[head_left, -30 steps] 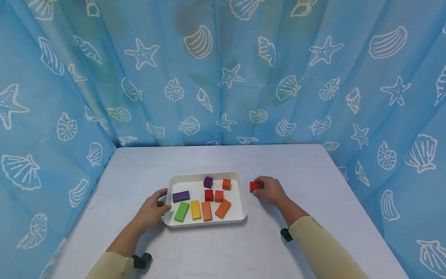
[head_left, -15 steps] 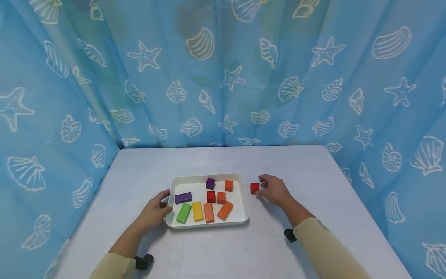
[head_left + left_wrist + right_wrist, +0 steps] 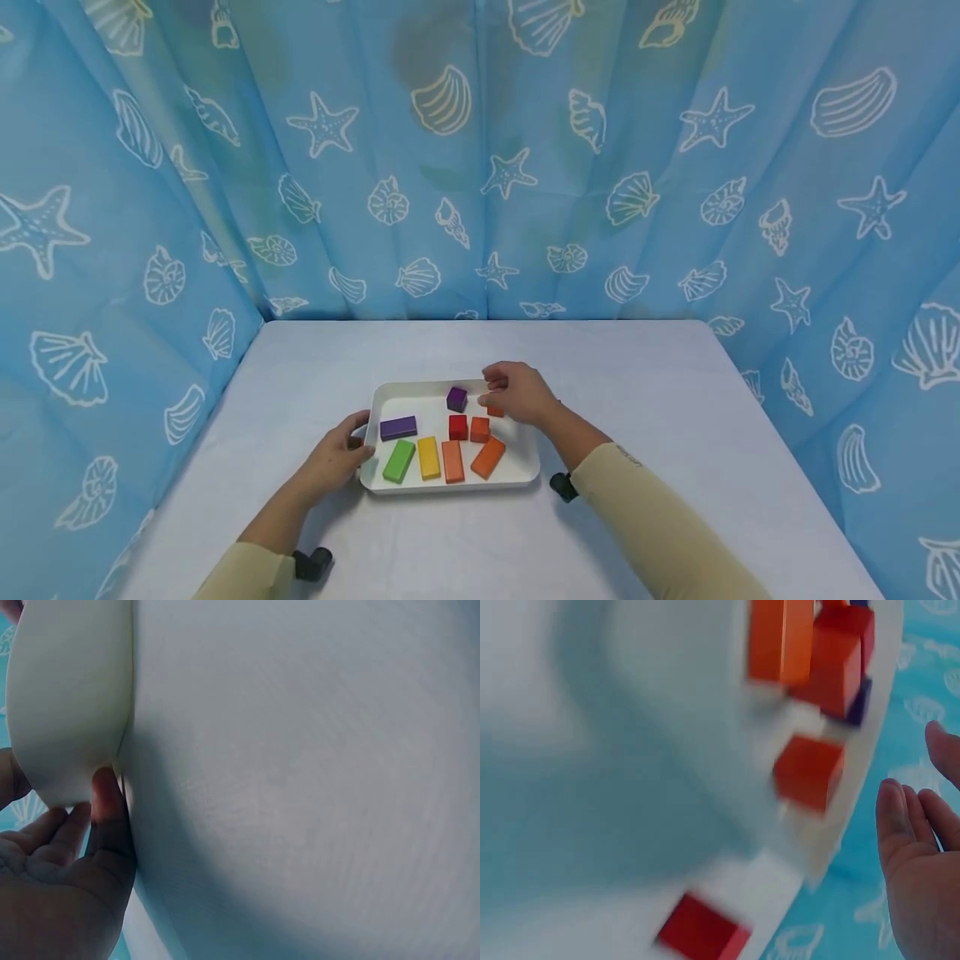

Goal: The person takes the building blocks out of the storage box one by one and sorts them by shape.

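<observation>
A white tray (image 3: 450, 490) lies on the table holding several coloured blocks. My left hand (image 3: 337, 454) grips its left end; the left wrist view shows the fingertips (image 3: 107, 791) against the tray's outer wall. My right hand (image 3: 522, 393) hovers over the back right corner with thumb and fingers apart, holding nothing. Beneath it an orange cube (image 3: 495, 410) is partly hidden. On the table beside the tray, a red cube (image 3: 703, 928) shows in the right wrist view; the arm hides it in the head view.
Inside the tray are a purple cube (image 3: 457, 399), a red cube (image 3: 458, 427), another orange cube (image 3: 480, 430) and a purple block (image 3: 398, 428). Green (image 3: 399, 461), yellow (image 3: 429, 458) and orange blocks (image 3: 453, 462) line the front. A blue shell-print curtain (image 3: 480, 208) surrounds the table.
The right hand let go of the red cube on the table right of the tray, then moved left over the tray's back right corner. The left hand stays at the tray's left end.
</observation>
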The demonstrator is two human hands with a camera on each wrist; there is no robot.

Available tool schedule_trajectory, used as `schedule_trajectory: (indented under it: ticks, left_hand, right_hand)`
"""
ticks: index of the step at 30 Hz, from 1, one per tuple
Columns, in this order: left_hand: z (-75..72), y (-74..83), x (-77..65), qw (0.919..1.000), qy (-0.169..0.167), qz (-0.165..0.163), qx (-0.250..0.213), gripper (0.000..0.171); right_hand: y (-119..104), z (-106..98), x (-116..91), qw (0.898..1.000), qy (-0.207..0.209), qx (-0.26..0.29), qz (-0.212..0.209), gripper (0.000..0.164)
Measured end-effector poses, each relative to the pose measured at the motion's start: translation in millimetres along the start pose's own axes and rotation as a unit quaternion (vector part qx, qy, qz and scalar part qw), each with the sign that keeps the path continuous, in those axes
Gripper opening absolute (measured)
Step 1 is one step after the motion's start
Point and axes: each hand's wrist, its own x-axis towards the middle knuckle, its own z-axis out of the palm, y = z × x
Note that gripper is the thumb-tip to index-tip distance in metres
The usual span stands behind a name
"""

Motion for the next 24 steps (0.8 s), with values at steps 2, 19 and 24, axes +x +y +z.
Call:
schedule_trajectory:
  ticks: [2, 19, 24]
  left_hand:
    - [0.3, -0.8, -0.7, 1.0, 0.0, 0.003, -0.001, 0.069]
    - [-0.6, 0.8, -0.5, 0.9999, 0.01, 0.011, 0.001, 0.068]
    - [0.5, -2.4, 0.2, 0.9999, 0.009, 0.009, -0.003, 0.069]
  right_hand:
    - [-7, 14, 7, 1.0, -0.012, -0.014, 0.004, 0.051]
    - [-21, 51, 33, 0.994, -0.022, -0.099, 0.036, 0.043]
    - [-21, 54, 32, 0.992, -0.02, -0.113, 0.043, 0.042]
